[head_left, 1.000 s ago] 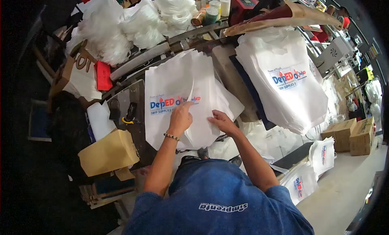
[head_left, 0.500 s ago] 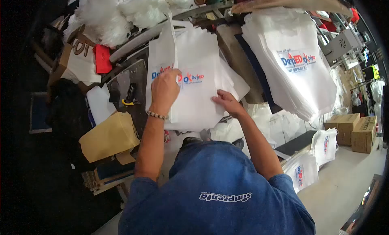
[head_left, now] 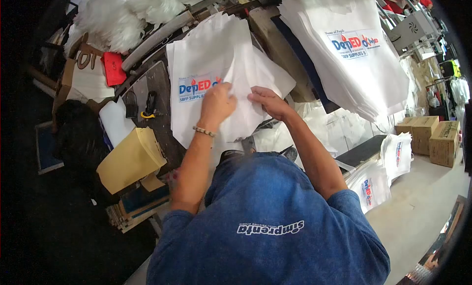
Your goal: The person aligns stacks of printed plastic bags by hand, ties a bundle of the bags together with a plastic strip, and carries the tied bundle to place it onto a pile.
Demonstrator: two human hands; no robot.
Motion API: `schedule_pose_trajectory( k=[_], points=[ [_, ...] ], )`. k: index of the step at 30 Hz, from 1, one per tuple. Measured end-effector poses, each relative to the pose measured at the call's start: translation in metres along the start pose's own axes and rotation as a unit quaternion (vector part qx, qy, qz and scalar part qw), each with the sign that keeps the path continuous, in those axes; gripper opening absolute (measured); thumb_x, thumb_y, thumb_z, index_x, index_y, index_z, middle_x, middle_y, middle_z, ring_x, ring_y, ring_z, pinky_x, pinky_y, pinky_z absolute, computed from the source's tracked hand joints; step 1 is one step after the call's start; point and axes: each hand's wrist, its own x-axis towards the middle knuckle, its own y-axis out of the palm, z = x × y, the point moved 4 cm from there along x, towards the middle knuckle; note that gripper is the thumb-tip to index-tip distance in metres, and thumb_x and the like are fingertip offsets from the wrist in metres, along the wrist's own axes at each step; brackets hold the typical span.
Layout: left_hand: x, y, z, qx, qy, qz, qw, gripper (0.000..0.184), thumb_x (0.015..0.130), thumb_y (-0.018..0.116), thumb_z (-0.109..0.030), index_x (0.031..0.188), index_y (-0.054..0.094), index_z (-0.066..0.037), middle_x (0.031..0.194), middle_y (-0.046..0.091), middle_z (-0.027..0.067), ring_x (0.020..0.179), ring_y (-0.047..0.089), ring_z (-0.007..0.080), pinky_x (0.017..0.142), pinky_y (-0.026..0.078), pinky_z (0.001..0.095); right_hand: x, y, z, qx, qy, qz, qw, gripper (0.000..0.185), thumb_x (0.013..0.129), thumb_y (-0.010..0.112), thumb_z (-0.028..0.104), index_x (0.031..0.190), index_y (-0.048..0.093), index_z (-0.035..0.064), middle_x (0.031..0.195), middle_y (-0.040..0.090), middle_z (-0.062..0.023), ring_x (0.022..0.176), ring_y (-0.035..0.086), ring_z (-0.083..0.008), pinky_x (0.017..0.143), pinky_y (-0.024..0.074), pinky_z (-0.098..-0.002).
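Observation:
A stack of white printed fabric bags [head_left: 189,115] lies in front of me, with blue and red "DepED" print on the top one. My left hand [head_left: 219,106], with a beaded bracelet at the wrist, is closed on the top bag, its fingers covering the right part of the print. Close beside it, my right hand [head_left: 269,102] pinches the white fabric at the right, thumb and fingers together. Between the two hands the fabric rises in a fold. The fingertips of my left hand are partly hidden and slightly blurred.
Another stack of printed white bags [head_left: 339,59] lies to the right, with more bags [head_left: 372,186] lower down. At left are a yellow-handled cutter [head_left: 149,107], a tan folder [head_left: 132,159] and a red packet [head_left: 114,68]. Cardboard boxes [head_left: 444,143] stand far right.
My hands have come closer together, the left moving right and the right moving slightly left and up. The lifted bag flap has dropped, uncovering the print on the left.

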Motion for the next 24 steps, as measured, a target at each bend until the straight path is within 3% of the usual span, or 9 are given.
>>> schedule_pose_trajectory(
  k=[2,4,6,10,15,17,18,20,24],
  points=[
    [0.011,-0.024,0.017,0.006,-0.024,-0.005,1.0,0.023,0.078,0.056,-0.006,0.098,0.066,0.003,0.093,0.066,0.0275,0.089,0.065,0.0421,0.083,0.052,0.0463,0.008,-0.005,-0.01,-0.012,-0.034,0.013,0.999,0.022,0.094,0.063,0.023,0.106,0.064,0.0045,0.094,0.064,0.0019,0.082,0.058,-0.0057,0.07,0.0464,-0.021],
    [0.025,-0.055,0.029,-0.027,-0.041,-0.055,0.997,0.028,0.08,0.057,-0.003,0.108,0.061,-0.002,0.093,0.066,0.0275,0.088,0.065,0.0439,0.078,0.051,0.0474,0.0,0.002,0.003,-0.033,-0.021,0.008,0.999,0.022,0.093,0.064,0.025,0.104,0.065,0.0049,0.093,0.064,0.0022,0.081,0.057,-0.0058,0.069,0.045,-0.0205],
    [0.036,-0.075,0.019,-0.067,-0.044,-0.058,0.995,0.023,0.079,0.051,0.003,0.099,0.063,-0.001,0.092,0.065,0.0272,0.089,0.063,0.044,0.08,0.05,0.0482,-0.003,0.005,0.005,-0.055,-0.008,0.002,0.998,0.022,0.093,0.065,0.026,0.101,0.066,0.0053,0.092,0.063,0.0025,0.081,0.056,-0.0059,0.068,0.0436,-0.02],
    [0.05,-0.042,0.01,-0.052,0.059,-0.04,0.996,0.021,0.082,0.056,-0.007,0.1,0.066,-0.003,0.086,0.065,0.0283,0.086,0.065,0.0418,0.077,0.051,0.046,-0.007,0.017,0.013,-0.079,-0.026,-0.004,0.996,0.027,0.091,0.066,0.029,0.104,0.068,0.0051,0.094,0.064,0.002,0.085,0.056,-0.0075,0.076,0.0442,-0.0237],
    [0.045,0.009,-0.014,0.068,-0.038,-0.003,0.997,0.021,0.076,0.062,-0.011,0.092,0.068,0.001,0.087,0.066,0.0269,0.088,0.066,0.0411,0.082,0.051,0.0462,-0.015,0.027,0.021,-0.207,-0.089,-0.017,0.974,0.03,0.092,0.065,0.028,0.111,0.067,0.0049,0.1,0.067,-0.0005,0.095,0.058,-0.0126,0.089,0.043,-0.0279],
    [0.048,0.004,-0.001,0.07,-0.014,0.011,0.997,0.024,0.076,0.06,-0.008,0.098,0.065,0.001,0.09,0.066,0.0273,0.089,0.065,0.0423,0.081,0.051,0.0486,-0.014,0.028,0.02,-0.191,-0.138,0.004,0.972,0.034,0.089,0.067,0.019,0.119,0.063,0.0034,0.125,0.061,-0.0081,0.118,0.053,-0.0183,0.103,0.0384,-0.033],
    [0.05,-0.001,0.007,0.072,0.009,0.023,0.997,0.029,0.077,0.058,-0.004,0.105,0.062,0.0,0.092,0.065,0.0277,0.091,0.064,0.0435,0.079,0.051,0.051,-0.013,0.025,0.016,-0.19,-0.139,0.002,0.972,0.034,0.089,0.067,0.019,0.119,0.063,0.0034,0.125,0.061,-0.0081,0.118,0.053,-0.0183,0.103,0.0384,-0.033],
    [0.038,-0.038,0.006,-0.036,-0.025,0.012,0.999,0.049,0.077,0.052,0.003,0.124,0.047,-0.009,0.095,0.065,0.028,0.089,0.064,0.0447,0.079,0.049,0.0518,-0.017,0.019,0.014,-0.144,-0.258,-0.027,0.955,0.049,0.084,0.068,0.006,0.13,0.054,0.0048,0.145,0.044,-0.0115,0.133,0.042,-0.0215,0.109,0.0338,-0.0345],
    [0.028,-0.021,0.039,-0.059,0.031,0.053,0.996,0.036,0.078,0.061,-0.007,0.114,0.059,-0.005,0.096,0.066,0.0235,0.089,0.065,0.0419,0.082,0.05,0.0481,-0.019,0.022,0.011,-0.074,-0.247,-0.047,0.965,0.065,0.077,0.068,-0.003,0.138,0.046,0.0065,0.155,0.029,-0.0111,0.138,0.035,-0.0237,0.11,0.0335,-0.0355]
  ],
)
